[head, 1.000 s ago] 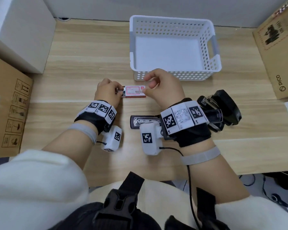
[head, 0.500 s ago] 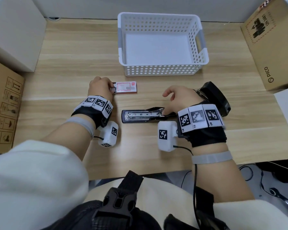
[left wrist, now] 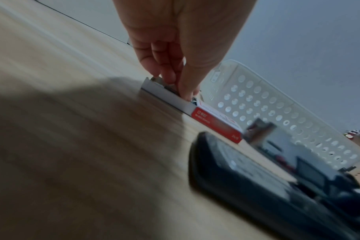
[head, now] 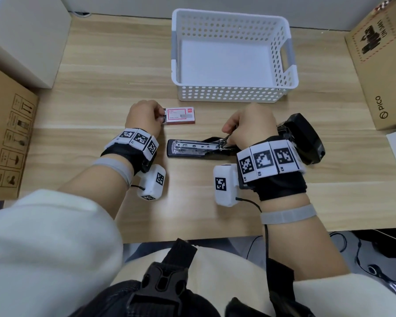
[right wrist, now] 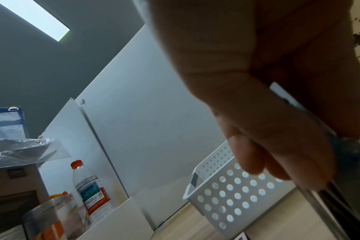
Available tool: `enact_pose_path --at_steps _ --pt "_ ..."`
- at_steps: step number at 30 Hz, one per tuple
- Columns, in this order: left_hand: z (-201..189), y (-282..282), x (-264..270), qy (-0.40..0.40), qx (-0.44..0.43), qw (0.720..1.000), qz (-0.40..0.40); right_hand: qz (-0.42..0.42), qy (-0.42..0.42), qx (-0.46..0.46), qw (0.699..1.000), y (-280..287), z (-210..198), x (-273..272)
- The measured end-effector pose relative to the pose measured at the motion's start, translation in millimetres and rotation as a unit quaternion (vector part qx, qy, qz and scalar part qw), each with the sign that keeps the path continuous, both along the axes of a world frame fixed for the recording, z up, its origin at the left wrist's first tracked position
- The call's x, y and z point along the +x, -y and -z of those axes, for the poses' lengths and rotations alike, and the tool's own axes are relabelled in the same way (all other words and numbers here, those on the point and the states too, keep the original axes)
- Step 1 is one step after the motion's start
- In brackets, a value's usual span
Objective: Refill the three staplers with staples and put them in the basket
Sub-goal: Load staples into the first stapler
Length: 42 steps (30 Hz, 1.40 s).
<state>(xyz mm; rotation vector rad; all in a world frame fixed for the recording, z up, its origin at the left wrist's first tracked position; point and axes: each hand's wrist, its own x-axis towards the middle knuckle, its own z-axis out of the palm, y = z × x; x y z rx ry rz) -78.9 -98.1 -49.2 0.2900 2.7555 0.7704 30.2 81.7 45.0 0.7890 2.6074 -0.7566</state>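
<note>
A red and white staple box (head: 180, 115) lies in front of the white basket (head: 226, 97). My left hand (head: 161, 117) pinches the box's pulled-out tray end; in the left wrist view the thumb and fingers (left wrist: 170, 78) close on the grey tray of the box (left wrist: 216, 120). A black stapler (head: 192, 150) lies opened flat on the table, its metal rail upward. My right hand (head: 229, 136) grips the raised metal part at its hinge end, seen as a rail (right wrist: 318, 129) between thumb and fingers. More black staplers (head: 306, 138) sit behind my right wrist, partly hidden.
Cardboard boxes stand at the left (head: 7, 145) and right (head: 380, 72) table edges, and a white box (head: 25, 35) at the back left. A water bottle (right wrist: 90, 186) and a clear jar (right wrist: 47, 219) stand to the left beyond the table.
My right hand let go of the staple box, moved down to the open stapler and took hold of its metal part. The left hand stayed on the box's tray end.
</note>
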Motion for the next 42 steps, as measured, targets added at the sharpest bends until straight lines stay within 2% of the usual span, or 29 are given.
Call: enact_pose_path --at_steps 10,16,18,26,35,42 --pt "-12.5 13.1 -0.2 -0.013 0.081 0.996 -0.030 -0.015 -0.076 0.002 0.997 10.4 9.2 -13.8" --pt "-20.1 18.3 15.0 0.062 0.235 0.969 -0.039 -0.047 -0.075 -0.068 0.994 6.9 21.0 -12.5" --pt "-18.9 17.5 20.9 0.082 0.262 0.961 -0.046 -0.047 -0.085 -0.074 0.993 6.5 26.0 -10.5" --pt "-13.3 14.5 38.7 0.137 0.302 0.941 -0.069 -0.039 -0.095 -0.057 0.993 3.7 32.7 -8.4" --pt "-12.5 13.4 39.3 0.125 0.251 0.957 -0.066 -0.042 -0.094 -0.046 0.994 4.1 32.9 -8.9" --pt "-12.2 11.6 39.1 0.114 0.260 0.956 -0.076 -0.044 -0.091 -0.040 0.994 4.6 34.2 -9.4"
